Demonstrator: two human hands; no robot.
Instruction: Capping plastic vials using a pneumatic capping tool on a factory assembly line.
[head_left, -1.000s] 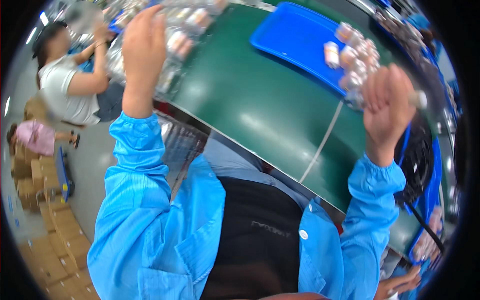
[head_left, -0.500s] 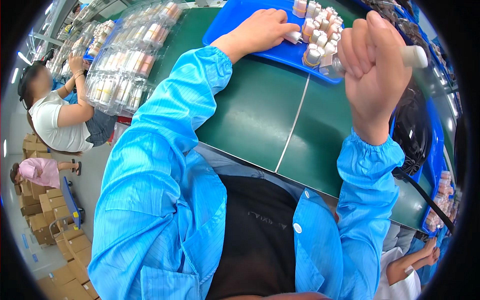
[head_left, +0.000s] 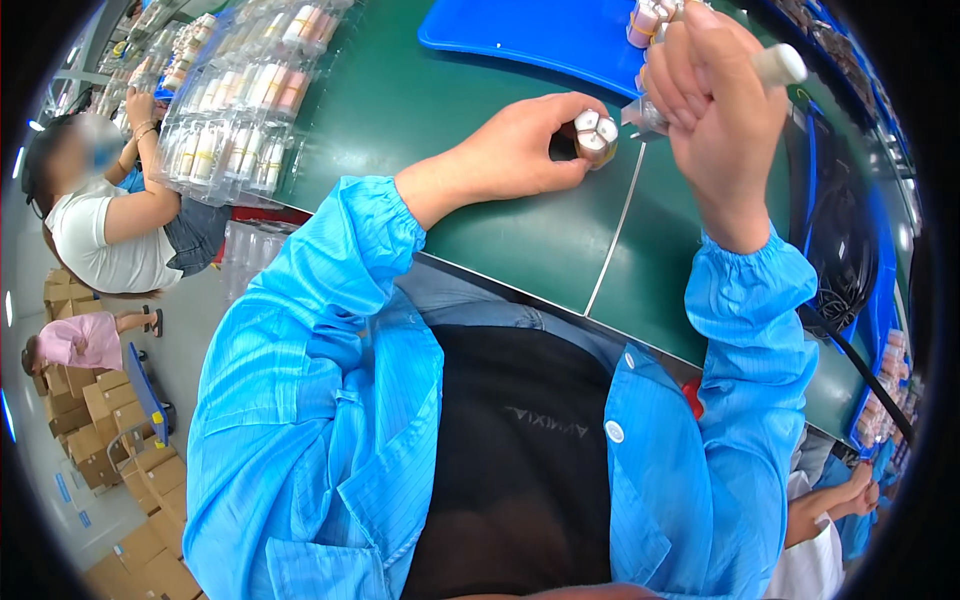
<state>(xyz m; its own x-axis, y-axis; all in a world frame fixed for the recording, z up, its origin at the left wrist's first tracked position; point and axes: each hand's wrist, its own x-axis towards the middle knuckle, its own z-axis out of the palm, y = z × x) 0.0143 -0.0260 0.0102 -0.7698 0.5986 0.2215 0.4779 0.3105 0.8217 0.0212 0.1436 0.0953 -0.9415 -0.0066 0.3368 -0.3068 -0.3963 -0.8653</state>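
Observation:
My left hand (head_left: 515, 148) is closed around a small bundle of white-ended tubes (head_left: 596, 136), held over the green table (head_left: 520, 235) with the ends facing up. Close to its right, my right hand (head_left: 722, 125) makes a fist around a tool with a white cylindrical handle (head_left: 780, 66). The tool's shiny, greyish end pokes out below the fist toward the bundle; its exact kind cannot be made out. A small gap seems to separate the two. Beyond my hands lies a blue tray (head_left: 530, 35), with banded tube bundles (head_left: 648, 22) at its right, partly covered by my right hand.
Stacked clear plastic trays of tubes (head_left: 255, 100) stand at the left, where a person in white (head_left: 100, 225) works. A black plastic bag (head_left: 840, 230) and a black cable (head_left: 860, 370) lie to the right. Cardboard boxes (head_left: 110, 420) and a blue cart (head_left: 147, 385) occupy the floor.
My left hand has come back from the blue tray toward me, bringing a tube bundle beside the right hand. The right fist has shifted slightly left and still grips the tool.

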